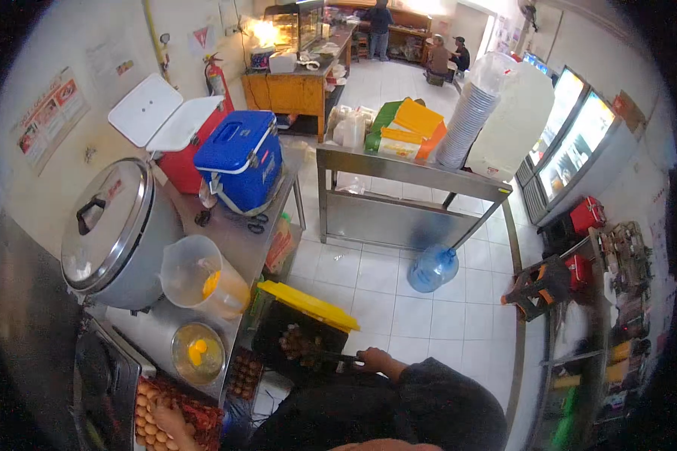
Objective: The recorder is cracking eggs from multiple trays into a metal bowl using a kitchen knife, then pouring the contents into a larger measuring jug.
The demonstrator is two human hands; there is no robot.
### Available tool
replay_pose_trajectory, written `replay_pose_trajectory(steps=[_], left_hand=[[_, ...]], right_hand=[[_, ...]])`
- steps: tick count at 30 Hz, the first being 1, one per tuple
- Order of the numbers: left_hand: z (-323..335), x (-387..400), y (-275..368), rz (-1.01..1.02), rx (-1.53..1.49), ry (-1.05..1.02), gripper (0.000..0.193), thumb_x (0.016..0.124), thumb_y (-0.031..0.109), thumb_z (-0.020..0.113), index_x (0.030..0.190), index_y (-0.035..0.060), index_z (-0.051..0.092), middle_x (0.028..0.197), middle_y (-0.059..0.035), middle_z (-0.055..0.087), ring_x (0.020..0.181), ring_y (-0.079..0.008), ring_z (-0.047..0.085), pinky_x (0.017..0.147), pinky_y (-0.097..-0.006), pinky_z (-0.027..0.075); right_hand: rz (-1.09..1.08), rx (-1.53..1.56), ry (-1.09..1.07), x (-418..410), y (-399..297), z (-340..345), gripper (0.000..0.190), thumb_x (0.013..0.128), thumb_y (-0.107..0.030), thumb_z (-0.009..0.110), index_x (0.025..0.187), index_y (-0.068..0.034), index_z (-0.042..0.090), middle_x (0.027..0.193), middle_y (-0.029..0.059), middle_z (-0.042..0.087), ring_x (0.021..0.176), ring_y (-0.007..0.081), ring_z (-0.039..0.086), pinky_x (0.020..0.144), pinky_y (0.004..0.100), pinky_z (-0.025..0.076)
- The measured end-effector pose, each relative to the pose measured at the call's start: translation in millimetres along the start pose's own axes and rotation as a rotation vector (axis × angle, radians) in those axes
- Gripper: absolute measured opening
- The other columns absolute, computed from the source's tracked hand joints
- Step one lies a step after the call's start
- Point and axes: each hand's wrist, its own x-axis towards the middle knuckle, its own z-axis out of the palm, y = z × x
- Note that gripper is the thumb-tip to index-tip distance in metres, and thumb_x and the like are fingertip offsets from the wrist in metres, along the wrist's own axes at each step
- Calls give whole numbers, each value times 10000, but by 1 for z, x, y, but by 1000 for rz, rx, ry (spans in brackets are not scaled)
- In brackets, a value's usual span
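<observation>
My left hand (pixel 169 416) reaches down onto brown eggs (pixel 145 403) in a red tray (pixel 203 414) at the lower left. Whether its fingers grip an egg is not clear. My right hand (pixel 371 359) is closed around the handle of a long, knife-like metal utensil (pixel 338 356). That utensil points left over a black bin (pixel 271 330) with broken eggshells (pixel 299 343) inside. On the steel counter, a metal bowl (pixel 183 369) holds raw egg with whole yolks (pixel 196 352). Behind it, a translucent plastic jug (pixel 189 270) contains yellow egg.
A large lidded pot (pixel 118 225), a blue cooler (pixel 240 160) and a red cooler (pixel 186 163) stand along the counter. Scissors (pixel 257 224) lie near its edge. A blue water bottle (pixel 433 269) is on the tiled floor by a steel table (pixel 412 169). People are farther back.
</observation>
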Motion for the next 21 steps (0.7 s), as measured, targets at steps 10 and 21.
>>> replay_pose_trajectory(steps=[10,21], left_hand=[[80,27,-125,66,-218,-39,452,759,53,759,1196,-1,653,1330,-256,574,1232,-444,526,1027,-473,440],[58,27,-29,-297,-1970,-108,459,985,151,658,1415,88,510,1349,-111,561,1209,-241,559,1024,-341,484]], right_hand=[[32,-122,-102,34,-22,-45,405,903,-405,648,1142,-84,709,1052,210,706,1004,410,679,874,534,552],[-396,101,188,34,-119,-74,316,896,-392,712,1003,-96,724,771,181,694,732,384,699,660,485,534]])
